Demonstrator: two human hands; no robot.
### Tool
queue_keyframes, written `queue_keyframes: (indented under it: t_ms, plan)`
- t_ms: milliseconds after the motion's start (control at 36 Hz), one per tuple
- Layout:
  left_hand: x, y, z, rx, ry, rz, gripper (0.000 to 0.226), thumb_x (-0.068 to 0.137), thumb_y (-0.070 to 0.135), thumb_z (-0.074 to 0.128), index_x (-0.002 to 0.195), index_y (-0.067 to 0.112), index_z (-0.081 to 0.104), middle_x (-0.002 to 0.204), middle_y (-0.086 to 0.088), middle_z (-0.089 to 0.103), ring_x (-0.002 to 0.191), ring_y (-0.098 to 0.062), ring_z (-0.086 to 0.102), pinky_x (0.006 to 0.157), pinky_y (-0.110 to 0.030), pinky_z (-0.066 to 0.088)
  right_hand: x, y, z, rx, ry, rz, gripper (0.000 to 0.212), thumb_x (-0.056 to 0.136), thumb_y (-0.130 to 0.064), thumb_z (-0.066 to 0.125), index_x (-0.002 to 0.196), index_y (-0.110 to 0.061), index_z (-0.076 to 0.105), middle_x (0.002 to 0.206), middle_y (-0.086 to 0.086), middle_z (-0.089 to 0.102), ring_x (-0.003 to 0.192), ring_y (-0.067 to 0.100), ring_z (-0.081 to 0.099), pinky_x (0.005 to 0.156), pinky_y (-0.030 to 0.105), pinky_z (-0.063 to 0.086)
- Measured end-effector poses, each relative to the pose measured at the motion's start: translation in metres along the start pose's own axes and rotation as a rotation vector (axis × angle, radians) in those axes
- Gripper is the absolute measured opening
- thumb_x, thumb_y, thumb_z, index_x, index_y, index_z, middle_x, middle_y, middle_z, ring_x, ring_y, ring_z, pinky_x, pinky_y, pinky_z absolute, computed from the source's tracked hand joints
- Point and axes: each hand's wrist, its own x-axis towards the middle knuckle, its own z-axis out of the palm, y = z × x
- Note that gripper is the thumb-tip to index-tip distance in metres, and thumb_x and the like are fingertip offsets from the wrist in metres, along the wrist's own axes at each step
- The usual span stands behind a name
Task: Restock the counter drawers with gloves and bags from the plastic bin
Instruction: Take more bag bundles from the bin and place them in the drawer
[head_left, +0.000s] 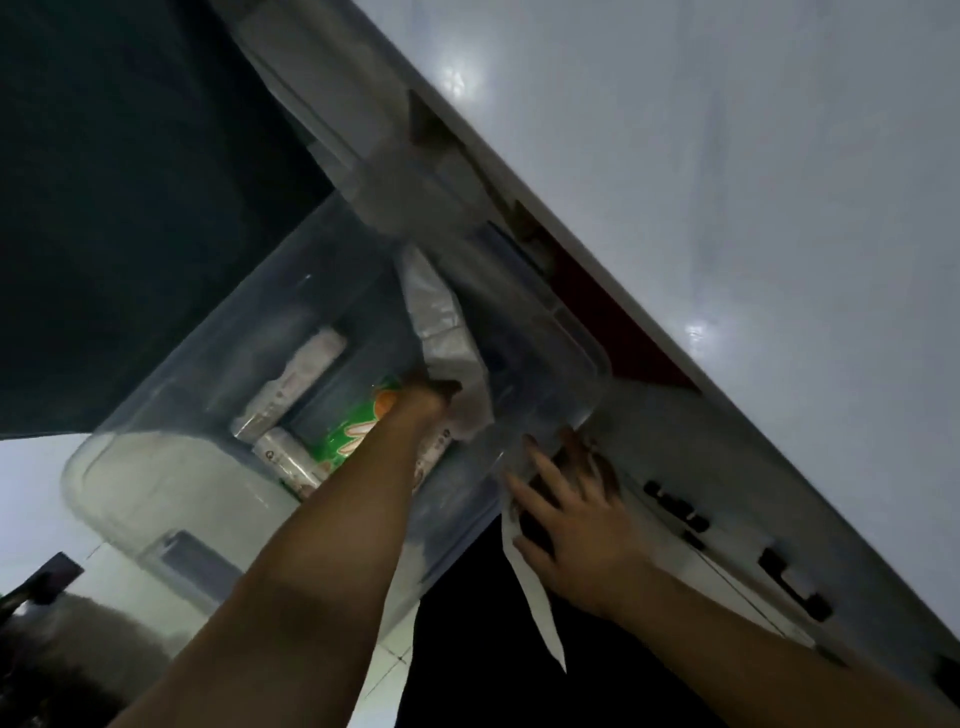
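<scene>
Nearest to me: two bare forearms reaching up and away, frame is tilted and dim. Left hand (423, 397) is down inside the plastic bin (156, 488), fingers (448, 387) curled and pinching the lower edge of a white crinkly plastic pack (441, 322). The pack is soft film, wrinkled, standing up along the bin wall above those fingers. I can't tell if it's gloves or bags.

Right hand (571, 519) is outside the bin at its near corner, fingers (543, 465) spread and mostly straight. They lie over a thin white strip of sheet material (535, 597) that hangs down past the wrist to a point. Fingertips are at the bin's rim, just beside the counter front. I can't tell whether the thumb pinches the strip.

Bin: clear hard plastic, rounded corners, moulded rim, translucent walls. Just left of the left fingers, on the bin floor: a green printed pack (358, 431) with orange on it, partly under the forearm. Further left, two white rolled packs (291, 384), cylindrical, glossy wrap, lying side by side.

Right of the right fingers: pale counter drawers (737, 561) with dark bar handles (789, 584). Above them, the smooth glossy grey counter (727, 156).
</scene>
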Motion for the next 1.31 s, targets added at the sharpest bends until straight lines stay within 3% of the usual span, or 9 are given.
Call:
queue_keyframes:
  t_ms: [139, 361, 472, 639, 778, 917, 1000, 1139, 1306]
  plan:
    - [0.04, 0.008, 0.01, -0.327, 0.034, -0.132, 0.077, 0.086, 0.023, 0.073, 0.148, 0.0, 0.033, 0.149, -0.023, 0.043, 0.135, -0.04, 0.045, 0.11, -0.049, 0.041, 0.0, 0.005, 0.006, -0.089, 0.164, -0.064, 0.069, 0.091, -0.063, 0.042, 0.153, -0.035, 0.032, 0.165, 0.001, 0.013, 0.15, 0.039, 0.008, 0.108, 0.056, 0.024]
    - [0.042, -0.003, 0.01, -0.664, -0.044, -0.166, 0.047, 0.089, 0.004, 0.067, 0.134, 0.0, 0.052, 0.115, -0.025, 0.063, 0.097, -0.034, 0.064, 0.085, -0.048, 0.055, 0.001, 0.003, 0.003, 0.019, 0.049, -0.007, 0.069, 0.095, -0.061, 0.039, 0.156, -0.039, 0.016, 0.168, -0.001, -0.003, 0.151, 0.034, -0.019, 0.113, 0.06, 0.027]
    - [0.009, -0.004, -0.01, -0.752, -0.119, -0.216, 0.033, 0.088, 0.007, 0.069, 0.118, 0.014, 0.057, 0.086, -0.014, 0.067, 0.07, -0.028, 0.065, 0.048, -0.036, 0.057, 0.002, 0.0, 0.001, 0.071, 0.001, 0.0, 0.072, 0.093, -0.063, 0.032, 0.156, -0.043, 0.006, 0.164, -0.006, -0.023, 0.144, 0.031, -0.035, 0.115, 0.058, 0.019]
    - [-0.051, -0.018, -0.052, -0.727, -0.162, -0.139, 0.045, 0.087, 0.002, 0.068, 0.126, 0.016, 0.052, 0.097, -0.01, 0.068, 0.076, -0.024, 0.066, 0.056, -0.034, 0.057, 0.001, -0.003, -0.012, 0.08, -0.075, 0.021, 0.077, 0.085, -0.071, 0.026, 0.153, -0.049, -0.001, 0.153, -0.016, -0.039, 0.136, 0.024, -0.047, 0.115, 0.057, 0.019]
    - [-0.12, -0.02, -0.075, -0.695, -0.116, 0.002, 0.054, 0.082, -0.004, 0.071, 0.126, 0.025, 0.057, 0.109, -0.001, 0.073, 0.086, -0.018, 0.071, 0.06, -0.031, 0.056, -0.001, -0.014, -0.049, 0.252, -0.176, 0.078, 0.078, 0.086, -0.076, 0.038, 0.154, -0.047, 0.013, 0.167, -0.011, -0.008, 0.152, 0.025, -0.007, 0.118, 0.054, 0.007]
    - [-0.207, -0.01, -0.086, -0.718, -0.206, 0.221, 0.065, 0.077, -0.004, 0.076, 0.13, 0.029, 0.056, 0.123, -0.005, 0.07, 0.107, -0.024, 0.07, 0.08, -0.038, 0.06, -0.01, -0.036, -0.119, 0.554, 0.055, 0.039, 0.075, 0.088, -0.061, 0.06, 0.153, -0.033, 0.033, 0.162, -0.001, 0.027, 0.149, 0.019, 0.021, 0.118, 0.038, 0.02]
    - [-0.261, 0.006, -0.09, -0.691, -0.352, 0.343, 0.074, 0.073, 0.005, 0.083, 0.133, 0.038, 0.054, 0.13, -0.006, 0.067, 0.117, -0.029, 0.065, 0.09, -0.048, 0.057, -0.028, -0.046, -0.168, 0.92, 0.205, -0.009, 0.072, 0.085, -0.047, 0.072, 0.149, -0.035, 0.04, 0.151, -0.008, 0.04, 0.135, 0.005, 0.037, 0.108, 0.026, 0.032]
    - [-0.339, 0.044, -0.084, -0.545, -0.361, 0.517, 0.086, 0.074, 0.008, 0.085, 0.134, 0.053, 0.044, 0.134, 0.004, 0.064, 0.12, -0.022, 0.063, 0.09, -0.043, 0.057, -0.077, -0.039, -0.237, 1.291, 0.317, -0.131, 0.059, 0.086, -0.016, 0.075, 0.137, -0.034, 0.053, 0.12, 0.0, 0.068, 0.11, 0.017, 0.067, 0.092, 0.042, 0.057]
    - [-0.405, 0.103, -0.054, -0.46, -0.326, 0.693, 0.086, 0.071, 0.015, 0.088, 0.133, 0.056, 0.045, 0.135, 0.008, 0.062, 0.123, -0.02, 0.061, 0.091, -0.038, 0.057, -0.151, 0.01, -0.287, 1.49, 0.402, -0.268, 0.046, 0.083, 0.005, 0.071, 0.113, -0.03, 0.068, 0.082, 0.012, 0.064, 0.075, 0.026, 0.07, 0.063, 0.036, 0.06]
